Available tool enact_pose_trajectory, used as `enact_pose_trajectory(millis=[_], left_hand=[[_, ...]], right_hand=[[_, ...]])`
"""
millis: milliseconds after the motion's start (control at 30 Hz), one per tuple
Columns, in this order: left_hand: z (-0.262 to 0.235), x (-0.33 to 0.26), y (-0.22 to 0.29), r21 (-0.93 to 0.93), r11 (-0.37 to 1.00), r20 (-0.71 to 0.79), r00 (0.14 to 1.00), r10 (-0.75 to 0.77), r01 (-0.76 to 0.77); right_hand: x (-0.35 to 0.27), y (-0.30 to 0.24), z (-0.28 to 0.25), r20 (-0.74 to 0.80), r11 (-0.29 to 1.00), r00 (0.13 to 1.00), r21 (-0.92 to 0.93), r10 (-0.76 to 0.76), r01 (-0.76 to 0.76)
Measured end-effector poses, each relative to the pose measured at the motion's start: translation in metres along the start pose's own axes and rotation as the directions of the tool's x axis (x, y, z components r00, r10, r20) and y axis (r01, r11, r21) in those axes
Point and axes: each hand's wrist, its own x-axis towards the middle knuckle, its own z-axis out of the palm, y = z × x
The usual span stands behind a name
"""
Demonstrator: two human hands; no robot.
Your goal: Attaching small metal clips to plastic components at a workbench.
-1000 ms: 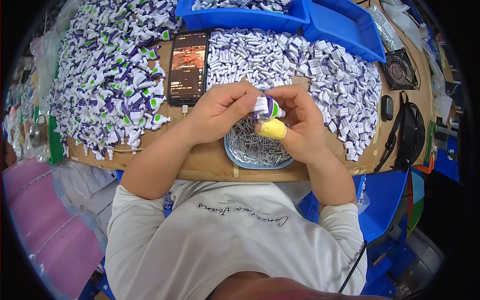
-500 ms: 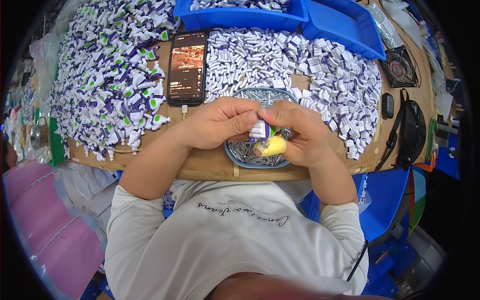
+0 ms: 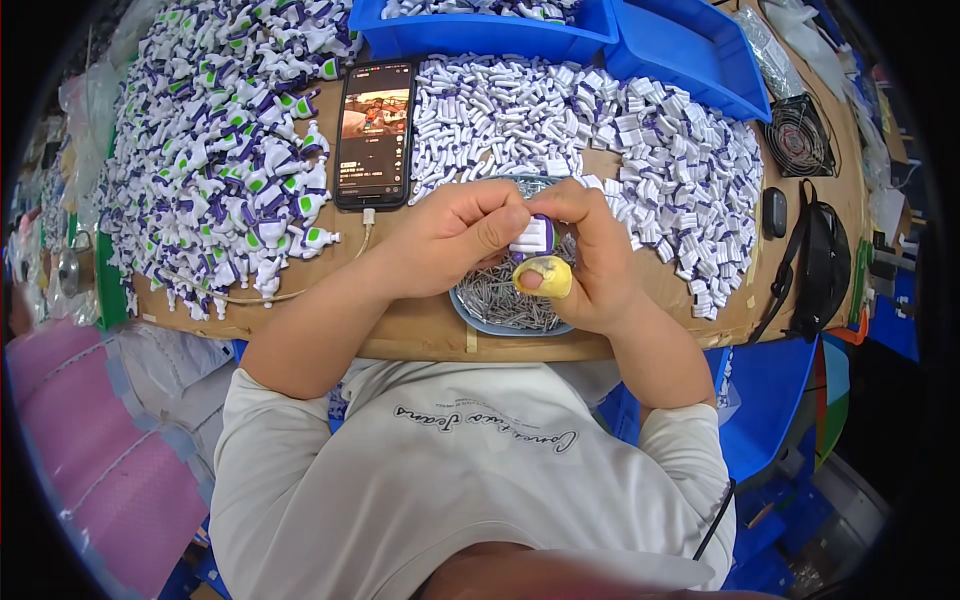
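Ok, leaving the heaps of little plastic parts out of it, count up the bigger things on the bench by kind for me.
Blue bins: 2
Phone: 1
Round dish of metal pins: 1
Small black fan: 1
Black bag with a strap: 1
Small dark oval gadget: 1
Total: 7

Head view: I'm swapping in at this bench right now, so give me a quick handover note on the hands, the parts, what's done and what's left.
Left hand: pinching a small white and purple part from the left.
Right hand: same part held from the right; yellow cot on its thumb.
Below the hands: round dish of small metal pins.
Done, apparently: pile of white, purple and green assembled pieces, left.
Left: heap of white parts, centre and right.
Phone lies between the piles.
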Motion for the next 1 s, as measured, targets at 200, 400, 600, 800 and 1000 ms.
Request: enact_pose_trajectory(millis=[200, 400, 600, 800, 1000], left_hand=[[0.001, 0.002, 0.001, 0.116, 0.993, -0.050, 0.998, 0.024, -0.018], [-0.011, -0.002, 0.001, -0.044, 0.999, -0.016, 1.000, 0.008, -0.009], [-0.012, -0.004, 0.005, -0.029, 0.997, -0.040, 0.996, 0.075, -0.076], [-0.024, -0.008, 0.018, 0.280, 0.939, -0.133, 0.960, 0.245, -0.201], [-0.088, -0.014, 0.036, 0.916, 0.001, -0.302, 0.688, 0.660, 0.402]], right_hand=[[0.000, -0.003, 0.002, -0.052, 0.988, 0.999, -0.157, -0.012, 0.003], [0.003, -0.004, 0.002, -0.022, 0.957, 0.997, -0.284, -0.075, 0.066], [0.006, -0.005, -0.008, 0.093, 0.951, 0.995, -0.309, 0.036, -0.005], [0.004, -0.008, -0.018, 0.391, 0.624, 0.808, 0.513, 0.441, -0.589], [0.002, 0.004, -0.032, 0.329, 0.548, 0.875, 0.685, 0.354, -0.479]])
